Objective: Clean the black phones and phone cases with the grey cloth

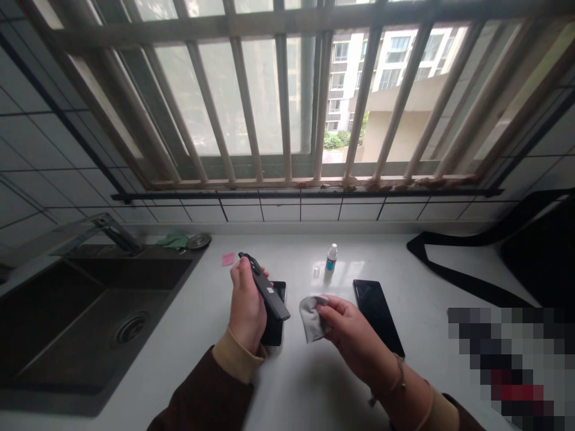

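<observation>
My left hand (248, 305) is wrapped round a dark smartphone (268, 290), which is tilted up above the counter with its camera side showing. Under it lies a second phone (274, 332), partly hidden by the hand and the held phone. In my right hand (348, 326) a small grey cloth (312, 317) is pinched between thumb and fingers, a short way right of the held phone. A third phone (380, 317), screen up and dark, rests beside my right forearm. Behind the hands stands a small white bottle (331, 258) with a blue label, a clear cap (317, 272) next to it.
A dark sink (90, 335) with a faucet (119, 234) is at the left. A pink paper (228, 259), a green cloth (174, 241) and a metal strainer (199, 241) lie near it. A black bag (543, 251) with a strap sits right. A barred window (278, 108) rises behind.
</observation>
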Tool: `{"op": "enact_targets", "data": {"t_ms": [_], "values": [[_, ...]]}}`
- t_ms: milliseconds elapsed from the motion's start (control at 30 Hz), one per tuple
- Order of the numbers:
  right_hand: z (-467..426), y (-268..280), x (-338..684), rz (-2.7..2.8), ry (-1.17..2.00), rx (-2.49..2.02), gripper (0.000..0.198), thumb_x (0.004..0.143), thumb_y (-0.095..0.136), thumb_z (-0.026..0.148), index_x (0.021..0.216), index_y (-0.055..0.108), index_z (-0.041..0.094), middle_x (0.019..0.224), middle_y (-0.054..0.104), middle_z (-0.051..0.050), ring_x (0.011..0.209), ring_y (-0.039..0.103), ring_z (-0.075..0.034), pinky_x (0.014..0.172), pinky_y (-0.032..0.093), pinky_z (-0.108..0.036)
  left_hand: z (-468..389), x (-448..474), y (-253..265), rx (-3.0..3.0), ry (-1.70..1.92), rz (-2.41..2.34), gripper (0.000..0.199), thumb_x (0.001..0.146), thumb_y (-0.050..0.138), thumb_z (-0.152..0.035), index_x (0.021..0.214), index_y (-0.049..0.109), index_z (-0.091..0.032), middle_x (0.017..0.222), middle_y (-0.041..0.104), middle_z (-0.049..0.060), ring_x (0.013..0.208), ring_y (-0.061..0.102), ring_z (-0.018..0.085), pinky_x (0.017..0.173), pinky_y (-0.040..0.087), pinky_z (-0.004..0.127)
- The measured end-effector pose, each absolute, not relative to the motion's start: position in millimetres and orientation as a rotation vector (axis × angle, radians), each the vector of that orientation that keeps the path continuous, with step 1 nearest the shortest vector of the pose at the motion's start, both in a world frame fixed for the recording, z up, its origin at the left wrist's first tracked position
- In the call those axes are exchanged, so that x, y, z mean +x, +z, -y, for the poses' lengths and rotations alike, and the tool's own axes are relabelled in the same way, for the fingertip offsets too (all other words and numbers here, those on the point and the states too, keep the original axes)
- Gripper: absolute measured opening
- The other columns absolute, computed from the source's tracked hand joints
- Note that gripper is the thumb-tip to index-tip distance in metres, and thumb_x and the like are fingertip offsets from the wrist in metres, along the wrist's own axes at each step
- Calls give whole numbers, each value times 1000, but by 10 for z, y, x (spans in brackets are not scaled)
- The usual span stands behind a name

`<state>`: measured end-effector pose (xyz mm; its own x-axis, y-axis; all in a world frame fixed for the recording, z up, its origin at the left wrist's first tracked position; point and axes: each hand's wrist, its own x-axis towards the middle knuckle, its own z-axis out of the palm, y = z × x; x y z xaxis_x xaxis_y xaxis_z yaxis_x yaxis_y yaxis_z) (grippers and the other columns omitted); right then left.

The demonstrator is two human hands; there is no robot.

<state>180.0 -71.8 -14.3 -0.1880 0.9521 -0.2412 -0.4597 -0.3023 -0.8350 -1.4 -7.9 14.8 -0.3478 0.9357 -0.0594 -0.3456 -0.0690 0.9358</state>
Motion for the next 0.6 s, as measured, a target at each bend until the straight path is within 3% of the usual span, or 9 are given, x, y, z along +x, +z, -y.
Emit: {"op": "enact_targets", "data": {"t_ms": [133,233,333,500,600], "values": [[736,-70,1902,910,1488,-787,29,86,79,49,88,75,20,95,66,-7,82,61,-20,74,54,-33,119,-2,134,920,1532,-1246,54,92,69,-67,124,53,-28,91,61,-3,63,57,10,58,49,21],[777,-39,1913,1291,1375,-776,26,97,70,47,94,78,22,131,62,-11,112,64,-27,97,55,-40,186,50,129,1117,1462,-1273,64,84,83,-56,134,53,-29,97,64,0,73,63,14,67,53,24],[820,-22,1859,1568,1283,-872,22,101,64,39,101,79,23,145,58,-13,135,56,-30,110,50,-43,246,110,119,1224,1428,-1263,65,81,88,-49,133,56,-28,101,66,2,88,68,18,80,55,29],[805,-7,1834,1628,1086,-1022,22,101,57,29,102,78,22,134,66,-11,122,64,-26,101,53,-36,268,151,46,1182,1213,-1131,73,84,85,-52,144,51,-29,110,69,5,95,71,21,86,57,33],[741,-11,1898,1573,953,-1251,23,98,56,30,98,77,20,110,75,-9,104,69,-25,93,52,-34,246,143,-49,1136,1120,-1059,76,88,81,-55,151,50,-27,127,68,12,113,71,27,101,55,39]]}}
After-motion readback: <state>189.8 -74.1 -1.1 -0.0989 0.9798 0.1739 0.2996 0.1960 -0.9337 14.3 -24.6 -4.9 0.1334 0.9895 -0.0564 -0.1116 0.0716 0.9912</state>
